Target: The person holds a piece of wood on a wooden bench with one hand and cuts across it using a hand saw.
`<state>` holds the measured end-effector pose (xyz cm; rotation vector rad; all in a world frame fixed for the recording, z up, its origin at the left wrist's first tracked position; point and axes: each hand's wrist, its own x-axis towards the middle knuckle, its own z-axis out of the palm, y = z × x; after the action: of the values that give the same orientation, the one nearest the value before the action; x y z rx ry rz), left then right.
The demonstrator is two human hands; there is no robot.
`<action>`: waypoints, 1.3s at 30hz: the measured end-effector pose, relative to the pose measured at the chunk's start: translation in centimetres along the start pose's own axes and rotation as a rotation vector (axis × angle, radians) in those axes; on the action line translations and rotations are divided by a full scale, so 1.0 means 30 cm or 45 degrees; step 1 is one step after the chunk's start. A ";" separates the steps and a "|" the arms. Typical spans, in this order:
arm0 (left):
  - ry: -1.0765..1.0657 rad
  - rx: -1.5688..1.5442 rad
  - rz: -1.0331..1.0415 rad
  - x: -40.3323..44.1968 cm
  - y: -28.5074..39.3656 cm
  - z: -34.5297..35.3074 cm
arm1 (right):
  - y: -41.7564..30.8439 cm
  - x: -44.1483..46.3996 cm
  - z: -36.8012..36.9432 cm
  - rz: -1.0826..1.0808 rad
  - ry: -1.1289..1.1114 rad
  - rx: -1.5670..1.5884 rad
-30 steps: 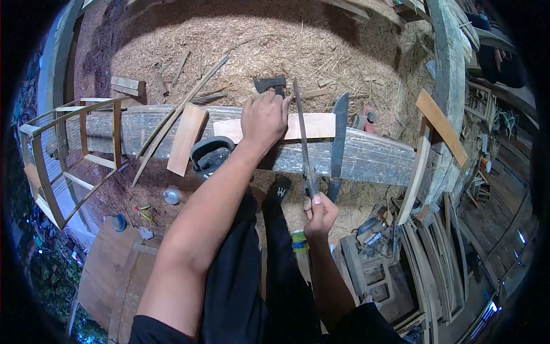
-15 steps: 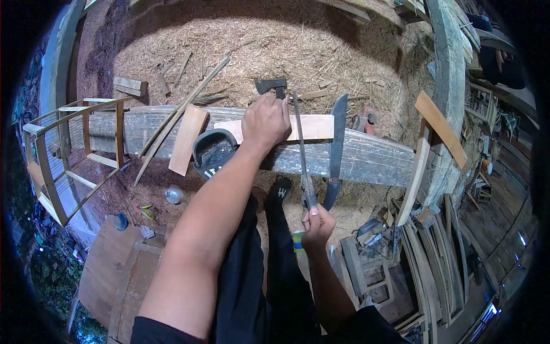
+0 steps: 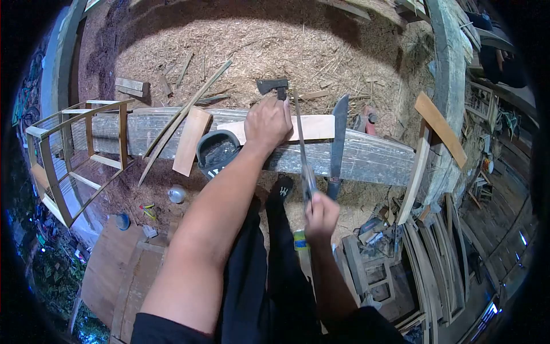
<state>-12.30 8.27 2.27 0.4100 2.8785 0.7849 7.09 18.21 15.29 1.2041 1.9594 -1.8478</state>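
My left hand (image 3: 267,121) presses down on a pale wooden board (image 3: 316,126), its fingers curled over the far edge. The board lies along a thick weathered beam (image 3: 378,157). My right hand (image 3: 322,217) grips the handle of a handsaw (image 3: 304,152), whose narrow blade crosses the board just right of my left hand. A machete (image 3: 339,129) lies across the beam to the right of the saw. Beyond my left fingers rests a hatchet (image 3: 271,86), partly hidden. The black slipper (image 3: 219,150) on my foot stands against the board's left end.
Another plank (image 3: 191,140) and long thin strips (image 3: 184,114) lie across the beam on the left. A slatted wooden frame (image 3: 80,160) stands at far left. On the right, a post (image 3: 447,86) has boards leaning on it. Sawdust and shavings (image 3: 229,46) cover the ground.
My right hand has moved slightly forward with the saw, and is a little blurred. My left hand stays on the board. The whole view has shifted slightly.
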 end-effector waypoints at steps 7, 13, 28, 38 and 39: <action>-0.012 0.106 0.032 -0.005 -0.003 0.008 | 0.108 -0.112 0.010 -0.124 0.071 0.021; 0.003 0.064 0.013 -0.009 0.008 0.001 | -0.017 0.044 0.065 -0.104 0.075 0.013; 0.025 0.092 0.014 0.000 0.005 -0.001 | 0.022 -0.033 0.057 -0.005 0.107 0.050; 0.009 0.098 0.011 -0.015 0.007 0.009 | 0.050 0.028 0.077 -0.178 0.072 0.034; 0.060 0.077 0.167 -0.029 0.007 0.001 | 0.048 -0.008 0.077 -0.073 0.101 0.140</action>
<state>-11.42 8.21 2.41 0.6007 2.9500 0.7378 7.31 15.89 13.88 1.2836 1.9759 -1.9887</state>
